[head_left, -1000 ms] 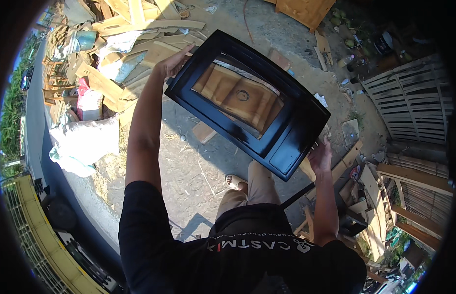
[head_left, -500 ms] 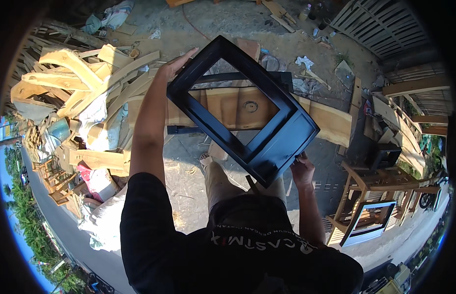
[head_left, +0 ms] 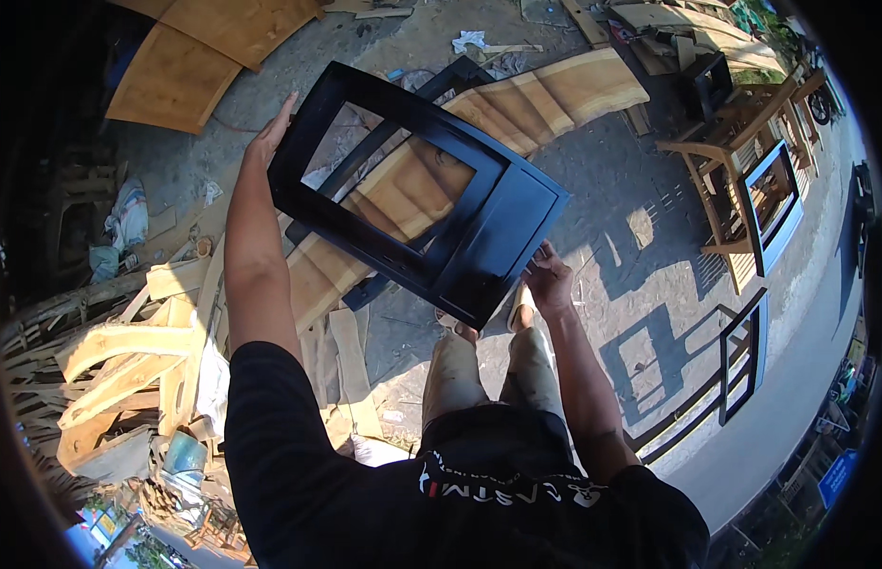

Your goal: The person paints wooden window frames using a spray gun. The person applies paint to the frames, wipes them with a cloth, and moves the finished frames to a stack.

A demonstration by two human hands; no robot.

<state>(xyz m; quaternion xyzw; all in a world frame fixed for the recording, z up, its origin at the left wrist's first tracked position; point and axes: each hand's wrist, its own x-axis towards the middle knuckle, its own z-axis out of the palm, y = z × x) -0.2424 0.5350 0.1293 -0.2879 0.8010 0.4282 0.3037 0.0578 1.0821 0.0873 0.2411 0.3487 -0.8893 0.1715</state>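
I hold the black frame point(head_left: 502, 237) up over the long wooden slab point(head_left: 573, 95), its solid panel on my side of the slab. My left hand point(head_left: 270, 133) grips the frame's left end, fingers straight and close together, with the thumb hidden. My right hand point(head_left: 551, 283), also on my side of the slab, clasps the panel's lower edge with bent fingers; how its thumb sits I cannot tell. Right of the slab stands a wooden chair point(head_left: 701, 149); left of it lies scrap wood point(head_left: 128, 351).
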